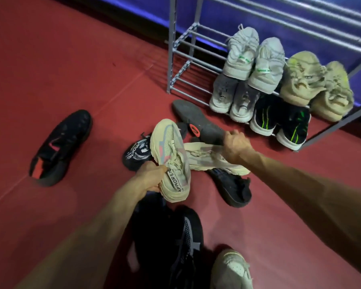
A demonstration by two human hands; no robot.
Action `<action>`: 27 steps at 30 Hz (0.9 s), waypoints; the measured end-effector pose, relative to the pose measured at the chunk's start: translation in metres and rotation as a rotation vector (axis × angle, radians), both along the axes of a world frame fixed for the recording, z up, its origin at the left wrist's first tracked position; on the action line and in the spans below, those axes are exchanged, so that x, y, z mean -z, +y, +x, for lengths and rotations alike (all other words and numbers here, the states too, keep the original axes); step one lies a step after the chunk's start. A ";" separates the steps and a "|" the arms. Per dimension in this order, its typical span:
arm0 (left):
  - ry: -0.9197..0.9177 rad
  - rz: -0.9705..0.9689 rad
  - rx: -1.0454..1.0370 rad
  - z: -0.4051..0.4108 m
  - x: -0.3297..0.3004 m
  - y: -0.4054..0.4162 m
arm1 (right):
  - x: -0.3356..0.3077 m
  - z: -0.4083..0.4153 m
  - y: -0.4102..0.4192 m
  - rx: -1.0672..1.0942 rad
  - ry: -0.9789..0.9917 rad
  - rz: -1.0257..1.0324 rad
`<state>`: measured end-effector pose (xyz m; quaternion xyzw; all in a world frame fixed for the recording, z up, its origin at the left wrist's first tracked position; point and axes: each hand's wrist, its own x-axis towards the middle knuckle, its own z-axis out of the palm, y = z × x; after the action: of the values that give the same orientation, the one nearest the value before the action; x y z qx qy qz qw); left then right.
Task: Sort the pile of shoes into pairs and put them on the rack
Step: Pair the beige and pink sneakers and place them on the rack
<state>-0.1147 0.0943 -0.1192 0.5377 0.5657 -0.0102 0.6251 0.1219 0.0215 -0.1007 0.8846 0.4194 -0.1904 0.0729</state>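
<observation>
- The left hand holds a cream shoe by its heel end, with the fingers wrapped tight around it. The shoe is lifted up, toe pointing away from the person.
- The right hand reaches to a second cream shoe that lies on its side on the red floor. The hand rests on the shoe's far end. I cannot tell if the fingers have closed on it yet.
- The two cream shoes touch each other in the middle of the pile.
- Just behind them lies a dark shoe turned upside down, its grey sole facing up, with an orange spot on it.
- A black shoe with white letters peeks out to the left of the lifted shoe.
- Another black shoe lies under the cream shoe on the floor.
- A black and red shoe sits alone, well apart to the left.
- The grey rack stands at the back by a blue wall.
- On the rack's upper shelf are a pale grey pair and a tan pair.
- On the lower shelf are a grey pair and a black pair with green stripes.
- Close to the person are a big black shoe and a white shoe.
</observation>
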 end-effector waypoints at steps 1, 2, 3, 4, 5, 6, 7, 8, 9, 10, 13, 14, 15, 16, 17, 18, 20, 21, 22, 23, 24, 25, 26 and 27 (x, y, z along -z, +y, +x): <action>0.025 0.016 0.003 -0.002 0.000 0.000 | 0.004 0.009 -0.006 -0.007 -0.043 -0.103; 0.043 0.037 0.011 -0.004 0.001 0.001 | 0.008 0.013 -0.013 0.001 -0.035 -0.189; 0.060 0.059 0.019 -0.005 0.000 0.001 | 0.013 0.013 -0.019 -0.013 -0.040 -0.265; 0.072 0.087 0.032 -0.005 0.000 0.001 | 0.017 0.011 -0.024 -0.050 -0.076 -0.313; 0.086 0.121 0.058 -0.005 -0.002 0.002 | 0.022 0.010 -0.028 -0.090 -0.118 -0.330; 0.103 0.170 0.089 -0.003 -0.001 0.003 | 0.021 0.006 -0.031 -0.125 -0.151 -0.306; 0.127 0.231 0.116 -0.001 0.001 0.004 | 0.019 0.004 -0.034 -0.146 -0.162 -0.275; 0.152 0.291 0.141 0.003 0.002 0.003 | 0.014 0.001 -0.038 -0.174 -0.178 -0.228; 0.178 0.335 0.167 0.007 0.001 0.000 | 0.010 0.000 -0.041 -0.215 -0.184 -0.183; 0.194 0.372 0.196 0.011 -0.002 -0.005 | 0.006 -0.002 -0.044 -0.262 -0.196 -0.140; 0.244 0.506 0.261 0.022 -0.012 -0.018 | -0.005 -0.011 -0.058 -0.357 -0.230 -0.003; 0.261 0.564 0.269 0.024 -0.015 -0.021 | -0.009 -0.014 -0.063 -0.369 -0.251 0.052; 0.276 0.622 0.268 0.026 -0.016 -0.022 | -0.012 -0.016 -0.068 -0.373 -0.272 0.109; 0.275 0.686 0.263 0.027 -0.017 -0.024 | -0.019 -0.018 -0.073 -0.375 -0.292 0.158; 0.259 0.741 0.271 0.030 -0.020 -0.026 | -0.028 -0.016 -0.079 -0.377 -0.314 0.214; 0.239 0.774 0.278 0.032 -0.023 -0.027 | -0.040 -0.014 -0.084 -0.374 -0.324 0.277; 0.205 0.829 0.308 0.038 -0.036 -0.027 | -0.070 -0.009 -0.090 -0.360 -0.339 0.368; 0.189 0.874 0.339 0.043 -0.047 -0.028 | -0.086 -0.004 -0.095 -0.338 -0.360 0.408; 0.170 0.940 0.370 0.048 -0.060 -0.028 | -0.102 0.000 -0.098 -0.303 -0.375 0.446; 0.144 1.006 0.399 0.054 -0.075 -0.028 | -0.119 0.002 -0.100 -0.270 -0.386 0.487; 0.120 1.059 0.421 0.061 -0.091 -0.026 | -0.135 0.005 -0.101 -0.238 -0.401 0.518; 0.102 1.086 0.429 0.069 -0.109 -0.024 | -0.148 0.008 -0.102 -0.201 -0.423 0.550; 0.095 1.105 0.427 0.078 -0.123 -0.020 | -0.160 0.010 -0.101 -0.150 -0.433 0.574; 0.097 1.117 0.421 0.087 -0.136 -0.017 | -0.171 0.012 -0.101 -0.090 -0.435 0.595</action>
<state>-0.0279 0.0777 0.0170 0.8843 0.3949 0.1404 0.2057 0.1338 -0.0796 0.0705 0.8676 0.4696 0.1356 -0.0919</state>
